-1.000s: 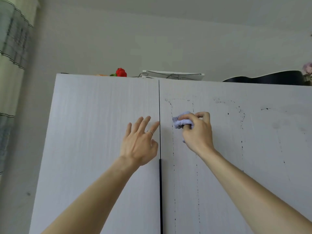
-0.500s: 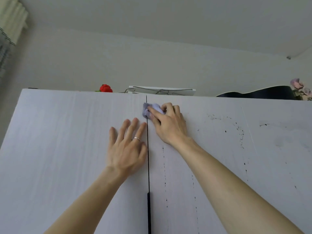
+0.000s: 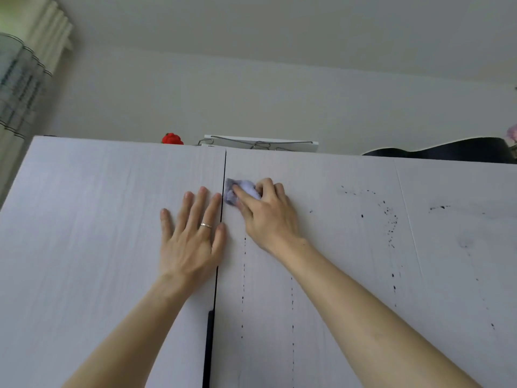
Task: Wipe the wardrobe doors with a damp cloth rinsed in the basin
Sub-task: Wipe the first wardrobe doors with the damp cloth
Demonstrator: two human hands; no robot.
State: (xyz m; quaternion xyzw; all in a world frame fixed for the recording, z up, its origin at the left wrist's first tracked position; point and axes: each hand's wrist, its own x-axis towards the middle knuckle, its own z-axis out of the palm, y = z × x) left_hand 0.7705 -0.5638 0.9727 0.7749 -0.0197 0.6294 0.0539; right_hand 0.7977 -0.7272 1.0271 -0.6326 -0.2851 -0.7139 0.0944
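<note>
Up near the top of the wardrobe, the right hand (image 3: 268,217) was bunched round a small, crumpled pale-lilac cloth (image 3: 237,190). Its fingers curled over the cloth and pressed it against the white wood-grain right-hand door (image 3: 335,261). The cloth sat right at that door's inner edge, touching the thin dark seam (image 3: 223,175) between the two doors, a little below the top edge.

Across the seam, the left hand (image 3: 193,242) lay flat on the white left-hand door (image 3: 92,233). Its fingers were straight and slightly spread, gripping nothing, with a thin gold-coloured ring (image 3: 206,225) on one finger and the thumb right at the seam. Lower down the seam ran a narrow black handle strip (image 3: 208,345).

The right-hand door carried dotted trails of dark specks (image 3: 391,222): two ran downward below the right hand, and more curved off to its right.

On top of the wardrobe showed a small red object (image 3: 172,139) and a flat white box with grey wire hangers on it (image 3: 260,144). Farther right was a curved black shape (image 3: 447,154), too cut off to name. A pale curtain with a grey checked panel (image 3: 19,88) hung at the far left.
</note>
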